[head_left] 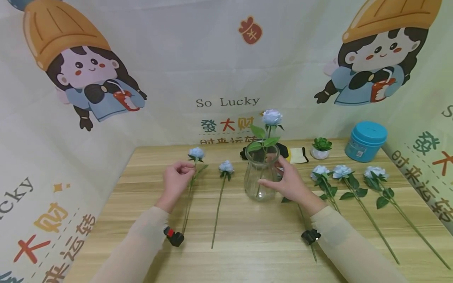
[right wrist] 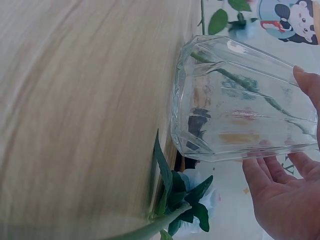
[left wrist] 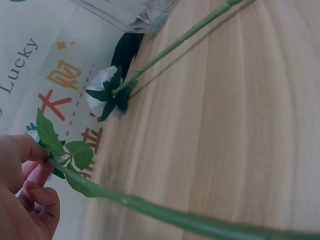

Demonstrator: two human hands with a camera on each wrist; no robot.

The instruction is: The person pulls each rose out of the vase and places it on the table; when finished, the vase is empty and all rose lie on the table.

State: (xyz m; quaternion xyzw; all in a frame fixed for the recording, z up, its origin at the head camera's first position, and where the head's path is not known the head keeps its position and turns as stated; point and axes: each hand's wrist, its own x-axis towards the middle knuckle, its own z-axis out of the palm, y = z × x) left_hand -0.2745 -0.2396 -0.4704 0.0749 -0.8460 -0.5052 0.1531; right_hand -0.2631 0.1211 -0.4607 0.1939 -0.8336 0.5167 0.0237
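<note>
My left hand [head_left: 179,176] pinches the stem of a pale blue artificial rose [head_left: 196,153] between thumb and fingers, just under its bloom. In the left wrist view that green stem [left wrist: 150,212] runs long across the foreground, with small leaves by the fingertips. A clear glass vase [head_left: 257,182] stands near the middle, held round its side by my right hand [head_left: 291,181]. One rose [head_left: 272,117] is in the vase, its bloom and leaves above the rim and its stem [right wrist: 250,88] showing through the glass. Between left hand and vase lies another rose [head_left: 226,167].
Several more roses [head_left: 376,173] lie on the right of the wooden table [head_left: 255,243], one partly behind my right hand. A small potted succulent [head_left: 321,147] and a blue lidded tub [head_left: 366,141] stand at the back right. A black, yellow and white item [head_left: 297,155] lies behind the vase.
</note>
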